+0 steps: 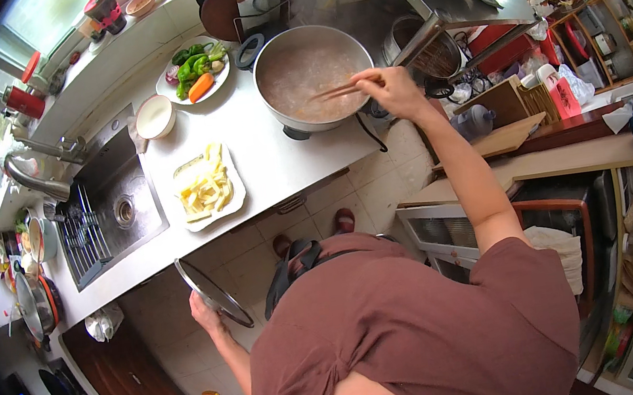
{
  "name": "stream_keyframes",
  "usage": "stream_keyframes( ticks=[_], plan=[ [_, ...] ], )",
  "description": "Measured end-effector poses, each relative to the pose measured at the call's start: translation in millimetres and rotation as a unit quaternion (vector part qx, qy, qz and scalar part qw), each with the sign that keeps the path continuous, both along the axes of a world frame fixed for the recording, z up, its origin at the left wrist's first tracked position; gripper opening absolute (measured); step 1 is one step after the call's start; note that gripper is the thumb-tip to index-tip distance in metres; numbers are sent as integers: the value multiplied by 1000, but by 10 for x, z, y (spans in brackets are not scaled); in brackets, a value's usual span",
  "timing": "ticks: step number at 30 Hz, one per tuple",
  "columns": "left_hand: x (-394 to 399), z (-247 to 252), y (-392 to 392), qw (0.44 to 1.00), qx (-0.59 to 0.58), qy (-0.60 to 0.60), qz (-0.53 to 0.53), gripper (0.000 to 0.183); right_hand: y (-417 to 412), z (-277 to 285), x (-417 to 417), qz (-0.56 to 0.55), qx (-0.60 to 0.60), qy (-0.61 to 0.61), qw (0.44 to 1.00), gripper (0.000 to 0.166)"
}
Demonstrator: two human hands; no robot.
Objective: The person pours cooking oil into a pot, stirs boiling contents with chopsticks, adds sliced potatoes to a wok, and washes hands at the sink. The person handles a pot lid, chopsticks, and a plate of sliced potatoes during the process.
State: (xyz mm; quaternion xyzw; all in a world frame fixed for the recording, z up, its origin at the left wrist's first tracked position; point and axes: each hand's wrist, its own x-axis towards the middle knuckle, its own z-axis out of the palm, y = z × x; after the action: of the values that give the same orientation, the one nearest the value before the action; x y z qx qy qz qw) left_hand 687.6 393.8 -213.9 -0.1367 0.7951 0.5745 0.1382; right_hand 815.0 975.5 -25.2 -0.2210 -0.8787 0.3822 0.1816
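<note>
My right hand [392, 90] grips a pair of wooden chopsticks [341, 91], their tips in the bubbling, brownish liquid of a large pot [289, 118]. Steam rises over the pot. Down at the left, beyond the counter's front edge, my left hand [206, 314] holds a round glass lid with a metal rim [213, 295], tilted on its side. A white dish [237, 199] of pale yellow cut strips [206, 187] lies on the counter. Behind it are a small white bowl [155, 117] and a plate [165, 89] with green peppers [193, 70], a carrot piece [201, 87] and a cut onion [172, 75].
A steel sink [142, 220] with a faucet [38, 177] and drying rack [86, 228] is at the left. A second pot with a strainer [429, 48] stands right of the large pot. Wooden boards [503, 137] and a plastic bottle [473, 121] lie further right.
</note>
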Motion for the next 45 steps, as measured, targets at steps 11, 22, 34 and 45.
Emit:
stream_keyframes(
  ticks=[11, 22, 34, 45],
  plan=[
    [6, -70, 28, 998, -11, 53, 7, 36, 38, 146, -81, 33, 11, -50, 998, 25],
    [50, -1, 273, 1000, 11, 9, -6, 36, -357, 118, -331, 101, 62, -8, 993, 21],
    [96, -143, 123, 1000, 8, 7, -7, 36, -243, -127, -455, 35, 242, 53, 968, 22],
    [26, -430, 79, 997, 23, 71, 12, 36, -265, -165, -362, 12, 198, 25, 980, 20]
  ],
)
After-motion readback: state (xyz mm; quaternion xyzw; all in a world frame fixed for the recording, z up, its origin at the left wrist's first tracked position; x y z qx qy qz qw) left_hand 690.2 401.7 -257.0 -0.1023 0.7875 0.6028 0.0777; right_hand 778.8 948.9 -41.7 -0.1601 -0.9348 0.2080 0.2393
